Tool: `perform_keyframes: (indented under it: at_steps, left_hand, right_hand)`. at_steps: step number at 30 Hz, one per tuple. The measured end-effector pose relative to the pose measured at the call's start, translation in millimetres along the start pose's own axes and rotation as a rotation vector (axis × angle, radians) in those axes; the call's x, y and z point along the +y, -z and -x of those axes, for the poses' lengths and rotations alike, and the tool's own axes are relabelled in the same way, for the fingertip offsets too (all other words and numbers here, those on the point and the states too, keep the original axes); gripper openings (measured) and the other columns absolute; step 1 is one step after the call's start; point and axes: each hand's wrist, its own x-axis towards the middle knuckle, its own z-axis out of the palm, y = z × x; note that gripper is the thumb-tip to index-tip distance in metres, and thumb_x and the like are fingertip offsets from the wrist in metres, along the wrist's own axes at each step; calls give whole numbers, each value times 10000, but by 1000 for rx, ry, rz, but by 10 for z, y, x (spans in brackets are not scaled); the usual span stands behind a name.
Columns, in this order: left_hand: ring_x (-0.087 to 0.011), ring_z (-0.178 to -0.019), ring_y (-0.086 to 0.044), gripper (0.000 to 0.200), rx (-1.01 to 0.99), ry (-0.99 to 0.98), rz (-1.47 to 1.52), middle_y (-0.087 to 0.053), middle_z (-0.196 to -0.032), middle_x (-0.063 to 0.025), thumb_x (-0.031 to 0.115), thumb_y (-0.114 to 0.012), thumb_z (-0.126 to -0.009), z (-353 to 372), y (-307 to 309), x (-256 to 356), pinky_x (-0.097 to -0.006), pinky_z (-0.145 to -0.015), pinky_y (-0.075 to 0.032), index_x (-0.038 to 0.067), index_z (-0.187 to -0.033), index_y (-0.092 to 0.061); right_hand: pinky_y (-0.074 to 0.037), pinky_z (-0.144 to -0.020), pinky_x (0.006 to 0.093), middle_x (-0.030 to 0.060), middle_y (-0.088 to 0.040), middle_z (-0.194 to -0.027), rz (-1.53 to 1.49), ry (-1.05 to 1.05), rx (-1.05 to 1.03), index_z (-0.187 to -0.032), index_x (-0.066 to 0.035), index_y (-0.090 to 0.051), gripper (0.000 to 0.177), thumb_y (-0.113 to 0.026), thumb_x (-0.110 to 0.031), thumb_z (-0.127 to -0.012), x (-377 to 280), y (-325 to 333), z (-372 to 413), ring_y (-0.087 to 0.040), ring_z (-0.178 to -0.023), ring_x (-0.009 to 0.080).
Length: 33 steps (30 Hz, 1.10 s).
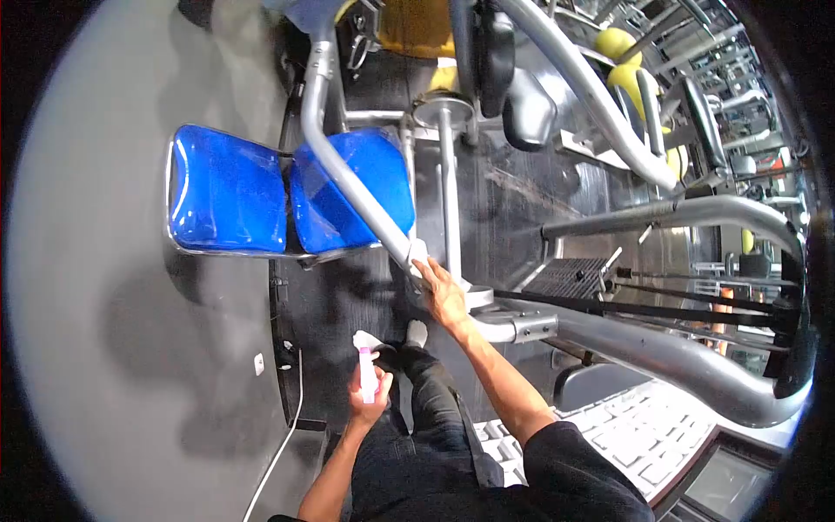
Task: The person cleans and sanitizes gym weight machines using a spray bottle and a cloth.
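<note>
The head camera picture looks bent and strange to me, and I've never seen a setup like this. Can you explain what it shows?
There is no robot here. A person wears one camera on their head, looking down past their own arms, so this is the only view; the edges look curved. The left hand holds a small white and pink bottle. The right hand is at a silver tube of gym equipment, with something white by its fingertips, too unclear to name. A blue chair is beside the grey wall, and the equipment stands on a dark floor. Yellow balls show farther off.
</note>
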Motion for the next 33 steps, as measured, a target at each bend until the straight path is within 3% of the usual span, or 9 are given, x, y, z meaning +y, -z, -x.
perform_keyframes:
  at_steps: [9,13,18,20,23,25,27,31,33]
  left_hand:
    - [-76,-646,-512,390,-76,13,-8,-543,-747,-10,-23,-627,-838,216,-357,13,-241,-608,-449,7,-1210,-512]
    - [-81,-610,-499,429,-55,18,102,-521,-718,16,0,-684,-814,260,-461,8,-242,-588,-441,35,-1211,-524]
    - [-86,-599,-505,416,-87,-11,26,-537,-713,8,13,-685,-816,245,-469,54,-247,-577,-439,31,-1200,-527]
    - [-89,-596,-508,405,-100,-30,-34,-543,-711,4,18,-684,-818,233,-460,78,-250,-573,-440,29,-1192,-531]
    - [-95,-594,-517,381,-89,-3,-44,-553,-705,-4,24,-679,-821,260,-443,74,-260,-573,-446,25,-1176,-541]
    - [-102,-598,-523,368,-60,15,-31,-552,-700,-9,18,-674,-821,278,-428,43,-270,-582,-453,20,-1167,-547]
    - [-103,-596,-523,372,-52,-26,-31,-552,-699,-11,15,-674,-819,283,-437,48,-271,-584,-453,18,-1168,-546]
    - [-108,-595,-525,378,-32,-55,-52,-552,-698,-13,7,-674,-814,276,-475,96,-270,-586,-453,14,-1169,-545]
    - [-106,-593,-526,380,-45,-64,-81,-551,-697,-11,7,-674,-814,276,-466,72,-269,-585,-452,14,-1171,-544]
  right_hand:
    - [-363,-1058,437,178,-505,-1325,207,-69,-55,-1375,-136,-426,728,-638,28,-698,583,505,1364,-479,-1235,360]
    - [-421,-982,458,191,-535,-1277,-127,-376,-76,-1346,-112,-426,601,-637,-38,-787,636,591,1142,-518,-1164,402]
    - [-466,-899,471,206,-565,-1212,-159,-334,-103,-1322,-134,-429,457,-560,-175,-885,1017,148,571,-561,-1098,392]
    - [-461,-908,471,199,-582,-1203,-38,-270,-207,-1302,-132,-445,437,-549,-240,-890,1217,-86,420,-573,-1094,383]
    - [-455,-936,453,194,-586,-1240,165,-581,-615,-1281,-121,-497,519,-613,-347,-828,1393,-125,292,-589,-1114,341]
    - [-466,-947,427,172,-594,-1250,221,-347,-884,-1251,-85,-562,439,-522,-198,-828,1941,-626,224,-582,-1145,328]
    - [-493,-887,419,161,-627,-1191,260,-216,-1161,-1244,-93,-563,477,-579,-203,-780,1848,-277,111,-603,-1094,329]
    - [-495,-866,395,186,-624,-1180,64,-202,-954,-1303,-121,-522,590,-589,-136,-717,1378,485,167,-613,-1061,325]
    - [-490,-892,385,183,-599,-1221,17,-149,-1123,-1332,-131,-498,660,-634,-104,-687,1432,657,100,-601,-1076,324]
